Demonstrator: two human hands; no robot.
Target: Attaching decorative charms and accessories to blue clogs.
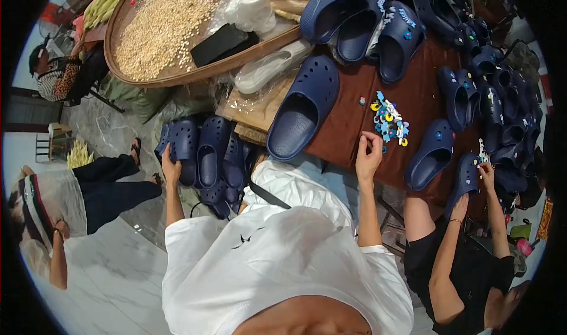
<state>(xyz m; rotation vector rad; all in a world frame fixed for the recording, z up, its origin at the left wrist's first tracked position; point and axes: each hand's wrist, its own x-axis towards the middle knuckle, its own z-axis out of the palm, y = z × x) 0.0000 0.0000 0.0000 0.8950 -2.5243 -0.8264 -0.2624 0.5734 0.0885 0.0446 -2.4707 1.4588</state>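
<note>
At the left, my left hand (171, 168) is closed on the side of a navy clog (184, 146), which belongs to a cluster of clogs below the table's edge; its fingers are partly hidden. Over the front of the table, my right hand (370, 155) is raised with thumb and fingertips drawn together; whatever is between them, if anything, is too small to name. Just beyond it lies a heap of small blue, white and yellow shoe charms (388, 119). Between my hands, one undecorated navy clog (304, 108) rests on the table's near edge, toe pointing away.
A brown cloth (348, 131) covers the table. Decorated clogs (401, 40) crowd its far and right sides. A round woven tray (195, 75) of pale kernels holds a black phone-like slab (218, 46). A co-worker's hand (487, 175) works at a clog on the right; another person stands left.
</note>
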